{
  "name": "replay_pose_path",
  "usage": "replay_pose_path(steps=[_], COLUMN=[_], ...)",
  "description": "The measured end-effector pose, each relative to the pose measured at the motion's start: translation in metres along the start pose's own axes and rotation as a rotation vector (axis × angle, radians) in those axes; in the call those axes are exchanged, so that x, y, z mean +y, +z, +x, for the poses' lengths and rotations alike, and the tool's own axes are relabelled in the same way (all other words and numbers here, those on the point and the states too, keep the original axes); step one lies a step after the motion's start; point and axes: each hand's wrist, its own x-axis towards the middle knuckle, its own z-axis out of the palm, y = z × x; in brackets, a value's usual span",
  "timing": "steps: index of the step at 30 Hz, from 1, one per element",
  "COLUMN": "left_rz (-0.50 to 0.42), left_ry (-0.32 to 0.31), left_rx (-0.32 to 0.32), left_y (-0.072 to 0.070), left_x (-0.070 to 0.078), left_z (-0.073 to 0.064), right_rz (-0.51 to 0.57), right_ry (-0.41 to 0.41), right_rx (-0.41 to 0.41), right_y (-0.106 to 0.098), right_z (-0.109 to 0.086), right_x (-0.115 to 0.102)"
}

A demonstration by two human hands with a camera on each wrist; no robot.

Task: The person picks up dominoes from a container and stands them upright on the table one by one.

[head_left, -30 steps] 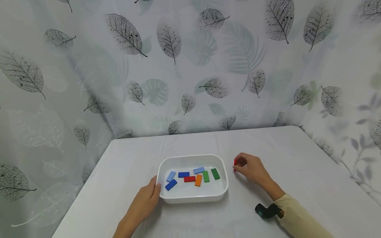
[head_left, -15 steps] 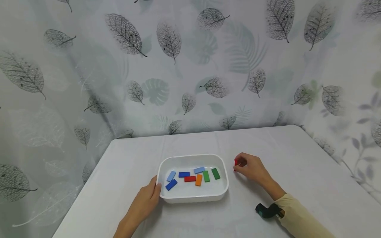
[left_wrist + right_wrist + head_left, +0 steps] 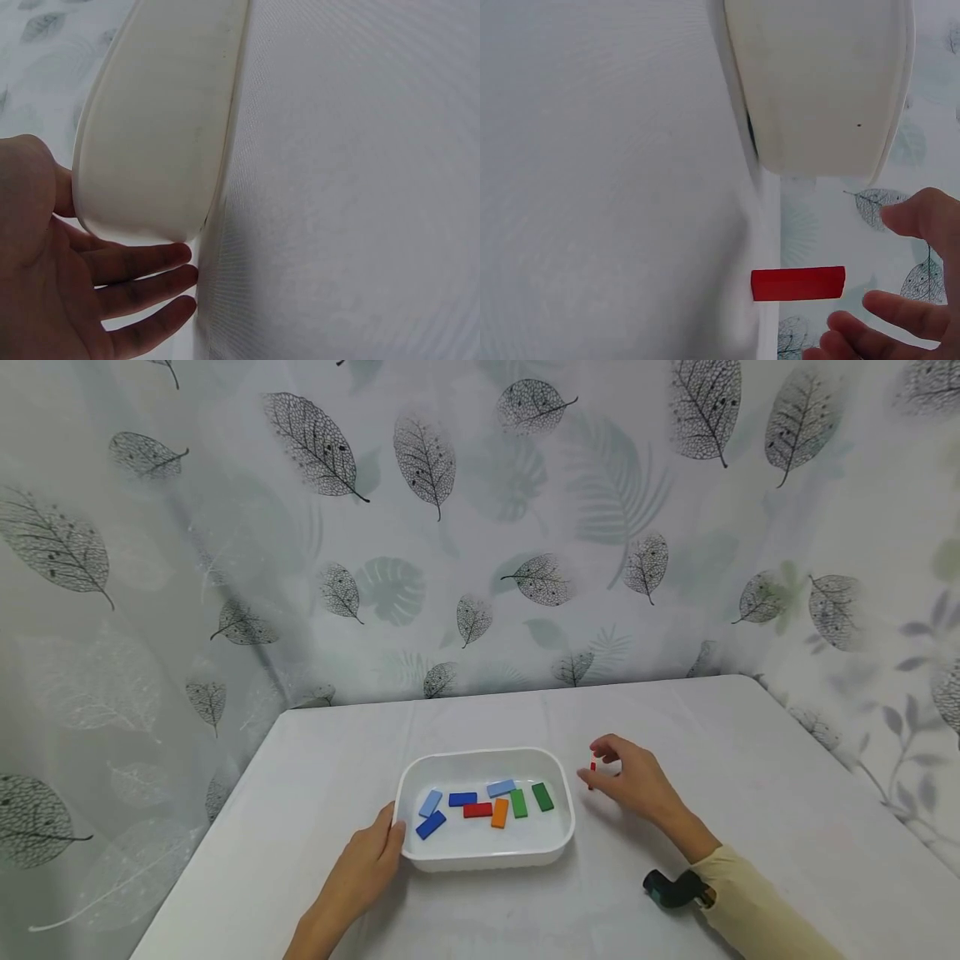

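A white plastic tray [image 3: 487, 862] sits on the table with several coloured blocks lying flat inside. My left hand [image 3: 367, 856] holds its left end, thumb over the rim and fingers along the outer wall; the left wrist view shows the fingers [image 3: 142, 292] extended beside the tray's corner. Right of the tray, a red block [image 3: 798, 283] stands upright on its short end. My right hand [image 3: 630, 777] is spread around that block, thumb and fingers apart. In the right wrist view a gap shows between the fingertips [image 3: 877, 300] and the block.
Inside the tray are blue, light blue, green and orange blocks [image 3: 500, 813], plus another red block [image 3: 477, 810]. A white cloth covers the table [image 3: 337, 752]. Leaf-patterned curtain [image 3: 480, 527] hangs behind and at both sides. A dark device [image 3: 673, 890] is strapped at the right wrist.
The right thumb and fingers have spread apart and let go of the red block, which stays standing. My left hand and the tray have not moved.
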Motion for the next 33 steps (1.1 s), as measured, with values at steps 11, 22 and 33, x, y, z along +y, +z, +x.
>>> replay_pose_path(steps=[11,22,33], left_rz=[0.0,0.005,0.0], left_ry=[-0.004,-0.017,-0.005], left_rx=[0.0,-0.004,-0.004], left_y=[-0.001,0.0,-0.001], left_x=[-0.001,-0.001,-0.001], left_z=[0.001,0.0,0.0], right_rz=[-0.039,-0.003,0.013], right_ry=[-0.209,-0.357,-0.282], right_rx=[0.213,0.115,-0.11], right_y=[0.005,0.034,0.069], right_z=[-0.006,-0.017,-0.009], right_x=[-0.059,-0.114,-0.118])
